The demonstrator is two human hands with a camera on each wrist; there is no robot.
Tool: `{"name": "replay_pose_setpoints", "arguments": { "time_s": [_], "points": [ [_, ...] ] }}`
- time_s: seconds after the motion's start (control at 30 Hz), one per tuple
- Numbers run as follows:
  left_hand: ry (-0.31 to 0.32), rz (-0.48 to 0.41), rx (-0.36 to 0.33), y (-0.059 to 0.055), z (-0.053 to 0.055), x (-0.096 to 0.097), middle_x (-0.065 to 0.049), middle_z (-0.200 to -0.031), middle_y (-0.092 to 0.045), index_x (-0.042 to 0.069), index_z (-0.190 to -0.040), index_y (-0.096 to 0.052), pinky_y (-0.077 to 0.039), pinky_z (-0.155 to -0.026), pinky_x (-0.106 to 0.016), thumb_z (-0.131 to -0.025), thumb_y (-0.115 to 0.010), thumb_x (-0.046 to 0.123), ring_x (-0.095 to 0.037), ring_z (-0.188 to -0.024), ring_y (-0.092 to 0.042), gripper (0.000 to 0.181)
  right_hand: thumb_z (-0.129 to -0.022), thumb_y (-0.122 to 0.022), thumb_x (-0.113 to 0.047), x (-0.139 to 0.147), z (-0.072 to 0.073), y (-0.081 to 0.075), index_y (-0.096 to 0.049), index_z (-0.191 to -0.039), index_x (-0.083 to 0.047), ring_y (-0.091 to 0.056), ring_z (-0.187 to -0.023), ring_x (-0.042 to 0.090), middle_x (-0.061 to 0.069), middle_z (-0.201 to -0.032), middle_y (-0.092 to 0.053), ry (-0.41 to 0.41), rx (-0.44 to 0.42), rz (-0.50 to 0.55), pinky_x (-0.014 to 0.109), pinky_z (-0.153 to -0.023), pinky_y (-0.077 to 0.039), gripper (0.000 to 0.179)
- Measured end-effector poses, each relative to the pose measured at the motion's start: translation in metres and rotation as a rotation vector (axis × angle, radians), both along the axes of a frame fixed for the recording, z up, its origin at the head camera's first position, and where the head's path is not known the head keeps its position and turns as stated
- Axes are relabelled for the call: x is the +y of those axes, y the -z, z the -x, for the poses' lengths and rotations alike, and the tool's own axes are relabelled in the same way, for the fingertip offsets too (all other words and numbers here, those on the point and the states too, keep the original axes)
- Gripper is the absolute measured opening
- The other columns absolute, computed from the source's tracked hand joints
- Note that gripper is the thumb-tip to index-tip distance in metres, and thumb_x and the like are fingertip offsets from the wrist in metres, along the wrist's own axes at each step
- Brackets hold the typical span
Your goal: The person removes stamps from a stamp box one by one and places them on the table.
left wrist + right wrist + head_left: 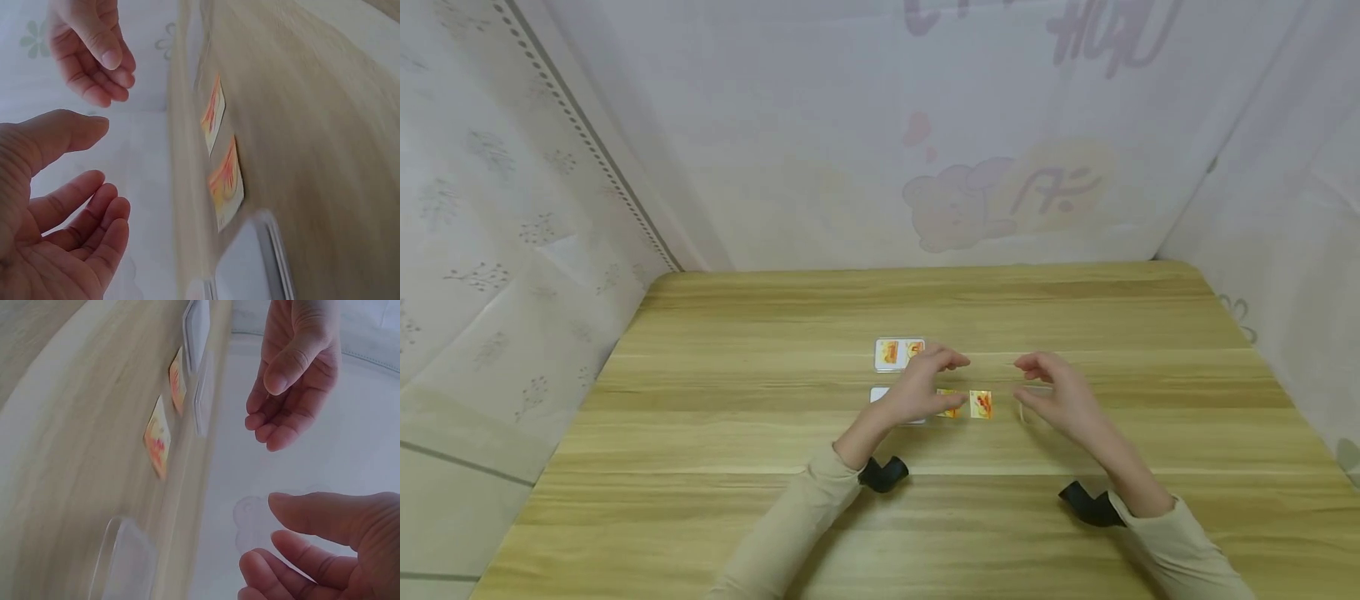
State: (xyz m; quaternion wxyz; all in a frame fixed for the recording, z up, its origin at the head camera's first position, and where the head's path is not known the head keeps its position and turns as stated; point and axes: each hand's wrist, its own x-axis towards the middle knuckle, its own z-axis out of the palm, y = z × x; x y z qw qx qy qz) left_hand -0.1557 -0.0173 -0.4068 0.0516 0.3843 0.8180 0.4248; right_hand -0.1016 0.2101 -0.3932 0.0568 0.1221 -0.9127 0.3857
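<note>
In the head view my left hand [917,390] hovers over a flat white case [878,393], hiding much of it. Its fingers are loosely bent and hold nothing. Two small orange-and-yellow picture cards lie side by side to the right of that case: a near card [228,184] partly behind my left fingers, and a farther card [981,404] between the hands. My right hand [1063,402] is raised above a clear plastic lid or case [128,562], its fingers relaxed with nothing in them. The two hands face each other, apart.
Behind the left hand lies another white case [901,357] with two orange picture cards on it, one partly covered by the fingers. Everything lies on a wood-grain table [737,400]. A printed curtain [805,150] hangs behind the table's back edge, with more cloth at both sides.
</note>
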Motion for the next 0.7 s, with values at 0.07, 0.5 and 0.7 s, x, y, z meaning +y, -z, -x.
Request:
{"name": "replay_pose_setpoints", "arguments": {
  "time_s": [0.07, 0.5, 0.7],
  "points": [
    [0.002, 0.018, -0.008, 0.001, 0.000, 0.005, -0.017, -0.114, -0.057, -0.007, -0.118, -0.056, -0.044, -0.091, -0.035, -0.079, -0.072, 0.006, -0.026, -0.103, -0.050, 0.044, -0.078, -0.070, 0.004, 0.004, -0.002, 0.000, -0.057, -0.109, 0.009, -0.057, -0.095, 0.038, 0.025, -0.106, -0.059, 0.005, 0.002, 0.002, 0.054, -0.083, -0.048, 0.033],
    [0.004, 0.163, -0.014, 0.000, -0.007, 0.041, -0.009, -0.116, -0.057, -0.001, -0.119, -0.058, -0.042, -0.091, -0.021, -0.079, -0.074, 0.012, -0.020, -0.106, -0.052, 0.045, -0.074, -0.074, 0.005, 0.030, -0.010, 0.006, -0.057, -0.108, 0.010, -0.058, -0.091, 0.037, 0.025, -0.102, -0.061, 0.012, 0.089, -0.051, 0.052, -0.078, -0.049, 0.038],
    [0.004, 0.220, 0.029, 0.001, -0.009, 0.057, -0.010, -0.115, -0.057, 0.000, -0.118, -0.059, -0.041, -0.091, -0.019, -0.077, -0.075, 0.013, -0.019, -0.106, -0.053, 0.046, -0.071, -0.076, 0.005, 0.040, -0.013, 0.011, -0.056, -0.109, 0.011, -0.057, -0.092, 0.038, 0.027, -0.104, -0.061, -0.001, 0.075, -0.083, 0.052, -0.075, -0.049, 0.043]
  ]
}}
